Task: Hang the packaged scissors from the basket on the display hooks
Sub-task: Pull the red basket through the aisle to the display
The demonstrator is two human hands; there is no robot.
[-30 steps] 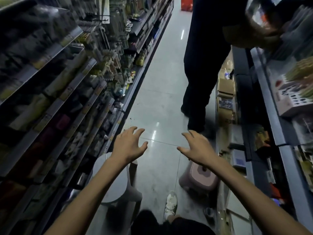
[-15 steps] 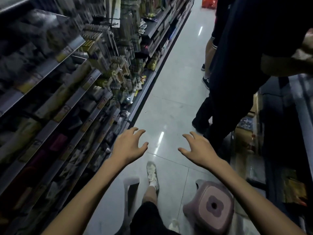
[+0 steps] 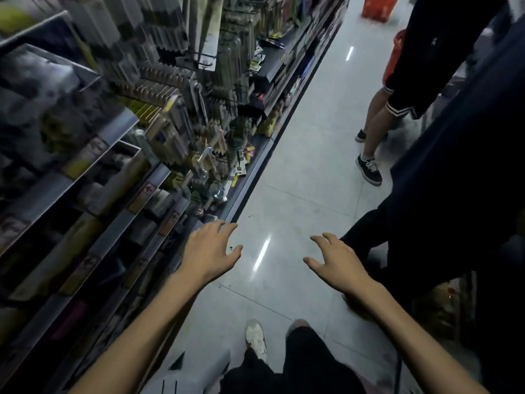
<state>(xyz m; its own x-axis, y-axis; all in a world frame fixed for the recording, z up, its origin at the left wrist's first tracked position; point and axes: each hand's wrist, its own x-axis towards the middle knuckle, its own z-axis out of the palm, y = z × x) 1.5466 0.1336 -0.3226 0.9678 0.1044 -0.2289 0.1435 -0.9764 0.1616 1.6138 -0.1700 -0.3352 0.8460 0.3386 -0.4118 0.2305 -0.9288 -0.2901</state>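
A: Grip check — left hand (image 3: pixel 210 251) was empty, fingers spread and slightly curled, held out over the floor (image 3: pixel 298 172) beside the shelf (image 3: pixel 159 177). Right hand (image 3: pixel 338 263) was the same: spread wide, nothing in it.

B: Scissors?

A: None in either hand. No pack could be picked out for sure; the hooks (image 3: pixel 204 61) up the left side were full of hanging packs, too blurred to tell what they were.

B: Basket?

A: A red one (image 3: pixel 377 8) stood far down the aisle, well apart from both hands. Whether it was the task's basket, couldn't tell. A second red shape sat behind a bystander's legs (image 3: pixel 372 129).

B: Step?

A: Looked like the between-picks stage, nothing carried. My read: the next move called for reaching a basket, taking one pack by its card top, then finding a free hook. Bystanders crowded the right side, so the path was narrow.
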